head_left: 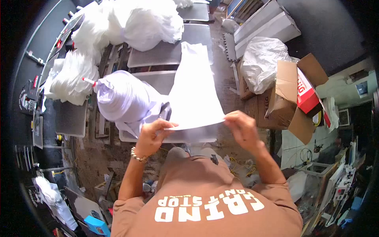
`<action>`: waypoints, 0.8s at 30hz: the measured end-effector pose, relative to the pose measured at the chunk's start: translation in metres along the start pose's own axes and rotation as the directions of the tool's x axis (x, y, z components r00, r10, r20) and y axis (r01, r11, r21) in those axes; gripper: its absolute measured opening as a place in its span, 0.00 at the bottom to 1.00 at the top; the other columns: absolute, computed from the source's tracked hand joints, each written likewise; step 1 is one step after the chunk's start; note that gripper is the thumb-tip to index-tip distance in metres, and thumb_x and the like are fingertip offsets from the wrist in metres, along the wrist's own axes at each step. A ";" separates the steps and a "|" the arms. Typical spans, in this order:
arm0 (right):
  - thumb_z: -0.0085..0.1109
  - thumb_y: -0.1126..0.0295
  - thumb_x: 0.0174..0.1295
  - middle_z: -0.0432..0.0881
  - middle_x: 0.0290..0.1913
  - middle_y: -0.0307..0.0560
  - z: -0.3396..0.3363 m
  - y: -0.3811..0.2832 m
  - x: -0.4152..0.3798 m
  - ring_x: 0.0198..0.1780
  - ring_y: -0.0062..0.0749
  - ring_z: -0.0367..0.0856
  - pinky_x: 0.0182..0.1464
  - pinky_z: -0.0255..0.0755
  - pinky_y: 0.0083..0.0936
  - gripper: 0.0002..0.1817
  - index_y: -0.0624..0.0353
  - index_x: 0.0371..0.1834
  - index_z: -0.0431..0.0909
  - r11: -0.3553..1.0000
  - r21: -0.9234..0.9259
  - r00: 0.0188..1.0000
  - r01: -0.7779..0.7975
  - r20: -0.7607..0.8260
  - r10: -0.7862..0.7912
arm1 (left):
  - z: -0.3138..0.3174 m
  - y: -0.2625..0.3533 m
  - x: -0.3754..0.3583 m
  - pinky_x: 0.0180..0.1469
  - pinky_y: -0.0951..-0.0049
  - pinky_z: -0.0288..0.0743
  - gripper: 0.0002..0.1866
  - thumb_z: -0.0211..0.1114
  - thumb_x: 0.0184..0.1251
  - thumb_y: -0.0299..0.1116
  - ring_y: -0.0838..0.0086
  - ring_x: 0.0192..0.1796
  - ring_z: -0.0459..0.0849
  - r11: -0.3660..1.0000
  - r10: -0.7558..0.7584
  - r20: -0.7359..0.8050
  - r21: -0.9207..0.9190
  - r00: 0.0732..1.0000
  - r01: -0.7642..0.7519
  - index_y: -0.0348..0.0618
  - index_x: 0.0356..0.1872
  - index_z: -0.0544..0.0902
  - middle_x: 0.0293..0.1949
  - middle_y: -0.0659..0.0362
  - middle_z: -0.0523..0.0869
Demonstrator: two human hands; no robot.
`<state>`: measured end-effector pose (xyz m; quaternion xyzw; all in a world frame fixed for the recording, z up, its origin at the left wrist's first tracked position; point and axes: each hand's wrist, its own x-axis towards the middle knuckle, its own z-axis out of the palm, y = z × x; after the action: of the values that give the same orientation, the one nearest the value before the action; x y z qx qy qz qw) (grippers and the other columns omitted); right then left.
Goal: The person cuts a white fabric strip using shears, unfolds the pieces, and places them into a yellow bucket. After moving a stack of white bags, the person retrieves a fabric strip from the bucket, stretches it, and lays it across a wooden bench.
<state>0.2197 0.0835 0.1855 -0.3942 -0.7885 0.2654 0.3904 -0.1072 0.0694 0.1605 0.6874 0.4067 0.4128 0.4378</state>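
Observation:
A long white piece of cloth (196,87), narrow at the far end and wider toward me, lies over a grey board (152,77). My left hand (152,136) pinches its near left corner, and a beaded bracelet is on that wrist. At the near right corner, my right hand (242,128) grips the same edge between thumb and fingers. The near edge is raised and stretched between both hands. Left of it sits a big wound bundle of white cloth (124,96) with a red-tipped stick poking out. A dark object (165,111), partly hidden, rests between bundle and cloth.
Heaps of white cloth (152,23) fill the back, with another stack (73,77) at left. On the right stand an opened cardboard box (286,79) with a red and white carton inside, and a white plastic bag (262,63). Yellow cords (250,170) lie on the floor.

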 end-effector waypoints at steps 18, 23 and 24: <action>0.57 0.73 0.62 0.83 0.35 0.52 0.063 0.061 -0.165 0.36 0.46 0.83 0.40 0.77 0.34 0.04 0.61 0.38 0.78 0.942 0.104 0.867 -0.320 0.434 0.246 | 0.095 -0.043 -0.115 0.45 0.71 0.80 0.11 0.66 0.55 0.17 0.70 0.40 0.87 0.867 -0.360 0.068 0.393 0.930 0.307 0.35 0.40 0.84 0.35 0.52 0.89; 0.61 0.77 0.62 0.84 0.32 0.51 0.041 0.076 -0.067 0.32 0.33 0.83 0.35 0.76 0.28 0.04 0.64 0.38 0.79 0.909 0.173 0.912 -0.380 0.235 0.336 | 0.058 -0.066 -0.022 0.44 0.75 0.79 0.08 0.61 0.61 0.16 0.76 0.39 0.85 0.918 -0.375 -0.003 0.136 0.927 0.372 0.35 0.41 0.82 0.36 0.58 0.88; 0.60 0.77 0.63 0.84 0.31 0.50 0.040 0.091 -0.043 0.31 0.28 0.82 0.34 0.76 0.26 0.04 0.65 0.39 0.79 0.925 0.164 0.932 -0.344 0.180 0.315 | 0.048 -0.065 0.008 0.43 0.76 0.79 0.08 0.60 0.63 0.17 0.76 0.40 0.85 0.897 -0.437 0.014 0.079 0.899 0.435 0.36 0.41 0.81 0.35 0.58 0.87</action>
<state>0.2409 0.0929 0.0795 -0.4606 -0.7087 0.4312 0.3158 -0.0736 0.0825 0.0876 0.6011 0.5584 0.2781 0.4995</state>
